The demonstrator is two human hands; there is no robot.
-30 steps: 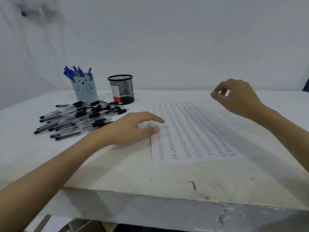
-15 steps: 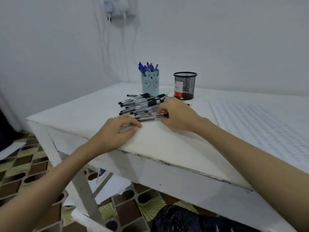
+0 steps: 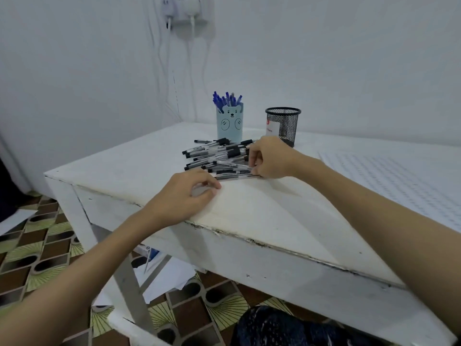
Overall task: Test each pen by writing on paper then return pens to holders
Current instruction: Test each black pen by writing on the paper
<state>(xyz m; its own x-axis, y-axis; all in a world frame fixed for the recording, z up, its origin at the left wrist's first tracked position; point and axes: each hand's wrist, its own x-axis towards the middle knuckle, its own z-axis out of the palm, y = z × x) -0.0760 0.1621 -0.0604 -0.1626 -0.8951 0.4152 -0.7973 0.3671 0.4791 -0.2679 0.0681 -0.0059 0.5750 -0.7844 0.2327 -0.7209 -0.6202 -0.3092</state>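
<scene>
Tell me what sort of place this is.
Probably a plain room at home, used as a makeshift workspace: a worn white table against a bare wall, chargers plugged into a wall socket, and a patterned tile floor strewn with loose papers.

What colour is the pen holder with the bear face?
Light blue bear holder, seen in the head view.

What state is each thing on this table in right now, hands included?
Blue bear holder: upright, full of blue pens.
Black mesh holder: upright, no pens visible inside.
Black pens: heaped loose on the table.
Printed paper: lying flat.
Right hand: fingers pinching a pen at the pile's near edge.
Left hand: resting on the table, fingers loosely curled, holding nothing.
</scene>
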